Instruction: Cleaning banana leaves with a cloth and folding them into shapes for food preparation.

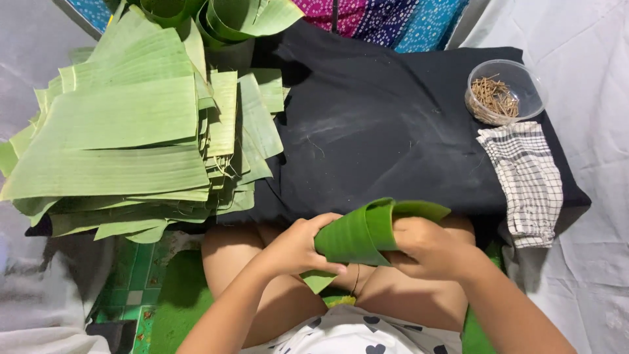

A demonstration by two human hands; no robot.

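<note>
hidden and cropped regions, head view

the rolled banana leaf (359, 235) hides the fingertips of the left hand (300, 246) and much of the right hand (429, 246) palm; its lower tip disappears between the wrists. both forearms are cut by the bottom edge. the leaf stack (118, 137) conceals its lower sheets and the left part of the black cloth (367, 131); curled leaves (229, 16) at the top are cropped by the frame. the small sticks in the clear bowl (506, 92) are too fine to count. the checked cloth (527, 180) covers the black cloth's right edge.
</note>
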